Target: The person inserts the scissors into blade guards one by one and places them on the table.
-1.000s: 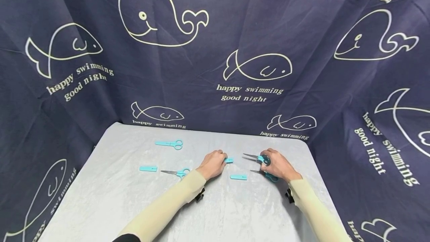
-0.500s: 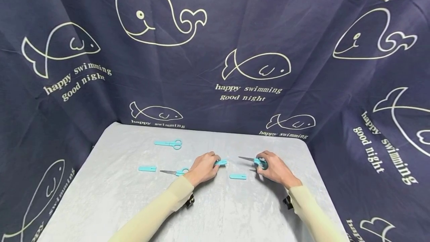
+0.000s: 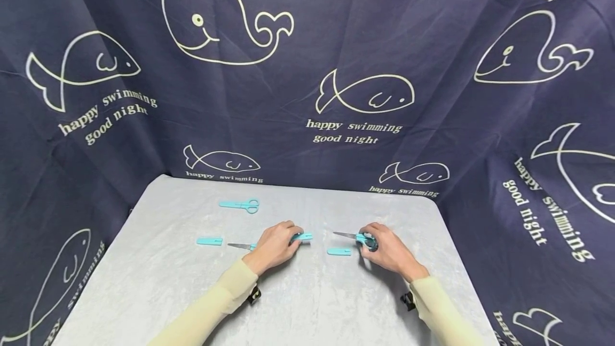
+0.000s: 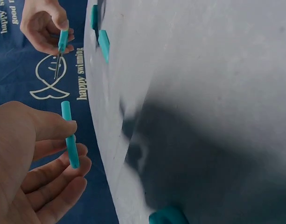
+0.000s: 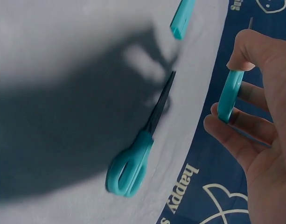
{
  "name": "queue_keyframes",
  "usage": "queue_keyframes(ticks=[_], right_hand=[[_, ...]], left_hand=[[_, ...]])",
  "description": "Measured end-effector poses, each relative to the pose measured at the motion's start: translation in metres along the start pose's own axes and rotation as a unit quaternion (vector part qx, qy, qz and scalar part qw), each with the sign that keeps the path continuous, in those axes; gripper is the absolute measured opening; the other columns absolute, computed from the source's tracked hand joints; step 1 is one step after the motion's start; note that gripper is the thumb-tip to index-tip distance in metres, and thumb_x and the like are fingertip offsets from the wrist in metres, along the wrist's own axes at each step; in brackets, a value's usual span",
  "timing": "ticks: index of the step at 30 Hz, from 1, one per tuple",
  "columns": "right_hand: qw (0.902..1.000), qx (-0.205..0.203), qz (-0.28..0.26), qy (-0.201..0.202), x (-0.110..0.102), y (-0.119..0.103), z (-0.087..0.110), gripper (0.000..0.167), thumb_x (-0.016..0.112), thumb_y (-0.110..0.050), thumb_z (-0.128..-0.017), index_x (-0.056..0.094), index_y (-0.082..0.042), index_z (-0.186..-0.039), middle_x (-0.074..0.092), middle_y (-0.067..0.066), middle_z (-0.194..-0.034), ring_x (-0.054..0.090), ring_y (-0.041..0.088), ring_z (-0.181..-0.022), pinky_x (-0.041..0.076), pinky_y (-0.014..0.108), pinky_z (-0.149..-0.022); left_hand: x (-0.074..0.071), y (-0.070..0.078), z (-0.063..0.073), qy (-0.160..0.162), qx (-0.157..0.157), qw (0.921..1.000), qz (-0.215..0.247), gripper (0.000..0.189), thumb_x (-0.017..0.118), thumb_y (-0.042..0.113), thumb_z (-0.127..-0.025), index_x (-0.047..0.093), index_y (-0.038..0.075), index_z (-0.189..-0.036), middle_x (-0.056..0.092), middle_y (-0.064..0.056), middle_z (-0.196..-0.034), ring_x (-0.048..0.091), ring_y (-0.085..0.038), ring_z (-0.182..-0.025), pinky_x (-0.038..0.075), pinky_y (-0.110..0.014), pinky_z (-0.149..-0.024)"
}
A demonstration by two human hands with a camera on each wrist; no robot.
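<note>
In the head view my left hand (image 3: 273, 245) pinches a turquoise scissors cover (image 3: 302, 236) between thumb and fingers. The cover (image 4: 70, 137) is upright-on-edge in the left wrist view. My right hand (image 3: 388, 249) grips turquoise-handled scissors (image 3: 367, 240) by the handles, bare blades pointing left at the cover. A gap separates blades and cover. Below the right hand, another pair of uncovered scissors (image 5: 129, 169) lies on the table, mostly hidden in the head view. A loose cover (image 3: 339, 252) lies just left of that pair.
Fully covered scissors (image 3: 238, 205) lie at the back left of the grey-white table (image 3: 307, 303). In front of them are a loose cover (image 3: 209, 241) and uncovered scissors (image 3: 240, 246), whose handles the left hand partly hides. Dark blue printed cloth (image 3: 288, 95) surrounds the table.
My left hand has drawn left and nearer with the cover. The right hand has moved left and slightly nearer with its scissors, now hiding the pair beneath it in the head view.
</note>
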State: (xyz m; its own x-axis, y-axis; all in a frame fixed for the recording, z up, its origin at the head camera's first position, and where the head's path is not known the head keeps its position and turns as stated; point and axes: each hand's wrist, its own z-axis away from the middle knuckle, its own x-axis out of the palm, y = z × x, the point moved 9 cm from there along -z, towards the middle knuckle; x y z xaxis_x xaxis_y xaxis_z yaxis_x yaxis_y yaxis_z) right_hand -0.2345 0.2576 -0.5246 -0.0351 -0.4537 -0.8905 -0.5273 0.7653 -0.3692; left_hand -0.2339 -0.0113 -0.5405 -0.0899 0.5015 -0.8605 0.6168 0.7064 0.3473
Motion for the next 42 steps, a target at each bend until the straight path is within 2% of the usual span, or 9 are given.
queue_keyframes(ticks=[8, 16, 24, 29, 36, 42], right_hand=[[0.9998, -0.004, -0.015, -0.013, 0.008, -0.022, -0.008, 0.035, 0.083, -0.013, -0.079, 0.075, -0.012, -0.113, 0.070, -0.001, -0.109, 0.064, 0.016, -0.095, 0.060, 0.040, -0.086], [0.9995, -0.014, -0.028, -0.004, 0.013, -0.043, -0.002, 0.037, 0.084, -0.014, -0.079, 0.075, -0.015, -0.115, 0.071, -0.001, -0.114, 0.066, 0.017, -0.099, 0.060, 0.040, -0.087], [0.9993, -0.013, -0.035, 0.007, 0.014, -0.063, 0.015, 0.037, 0.086, -0.014, -0.077, 0.075, -0.018, -0.112, 0.071, -0.003, -0.113, 0.066, 0.015, -0.100, 0.060, 0.038, -0.088], [0.9992, -0.023, -0.031, 0.008, 0.018, -0.075, 0.021, 0.039, 0.087, -0.013, -0.076, 0.075, -0.016, -0.113, 0.071, -0.002, -0.114, 0.068, 0.017, -0.100, 0.060, 0.037, -0.088], [0.9991, -0.026, -0.034, 0.004, 0.019, -0.091, 0.022, 0.040, 0.085, -0.016, -0.077, 0.075, -0.018, -0.115, 0.070, -0.005, -0.117, 0.066, 0.013, -0.108, 0.061, 0.037, -0.093], [0.9989, -0.027, -0.039, -0.001, 0.015, -0.103, 0.019, 0.040, 0.084, -0.018, -0.080, 0.076, -0.018, -0.119, 0.069, -0.006, -0.123, 0.065, 0.014, -0.112, 0.060, 0.039, -0.095]], left_hand=[[-0.020, -0.010, 0.019, 0.023, 0.000, 0.9997, 0.001, 0.021, 0.083, 0.016, -0.092, 0.081, 0.013, -0.112, 0.076, 0.001, -0.102, 0.073, -0.018, -0.094, 0.063, -0.038, -0.079], [-0.045, -0.015, 0.042, 0.039, -0.001, 0.9992, -0.011, 0.023, 0.085, 0.019, -0.091, 0.081, 0.016, -0.113, 0.077, 0.003, -0.104, 0.073, -0.016, -0.094, 0.063, -0.037, -0.078], [-0.055, -0.008, 0.062, 0.041, 0.016, 0.9990, 0.001, 0.023, 0.084, 0.017, -0.092, 0.081, 0.014, -0.114, 0.076, 0.002, -0.102, 0.072, -0.016, -0.092, 0.063, -0.037, -0.078], [-0.064, -0.005, 0.073, 0.055, 0.016, 0.9983, 0.008, 0.024, 0.085, 0.016, -0.090, 0.081, 0.013, -0.113, 0.075, 0.002, -0.101, 0.070, -0.015, -0.089, 0.063, -0.036, -0.076], [-0.078, 0.002, 0.079, 0.070, 0.047, 0.9964, 0.012, 0.024, 0.086, 0.018, -0.090, 0.082, 0.015, -0.113, 0.076, 0.003, -0.105, 0.070, -0.014, -0.090, 0.063, -0.034, -0.074], [-0.086, 0.004, 0.079, 0.072, 0.049, 0.9959, 0.026, 0.021, 0.085, 0.019, -0.092, 0.083, 0.017, -0.113, 0.076, 0.003, -0.108, 0.071, -0.014, -0.094, 0.064, -0.035, -0.075]])
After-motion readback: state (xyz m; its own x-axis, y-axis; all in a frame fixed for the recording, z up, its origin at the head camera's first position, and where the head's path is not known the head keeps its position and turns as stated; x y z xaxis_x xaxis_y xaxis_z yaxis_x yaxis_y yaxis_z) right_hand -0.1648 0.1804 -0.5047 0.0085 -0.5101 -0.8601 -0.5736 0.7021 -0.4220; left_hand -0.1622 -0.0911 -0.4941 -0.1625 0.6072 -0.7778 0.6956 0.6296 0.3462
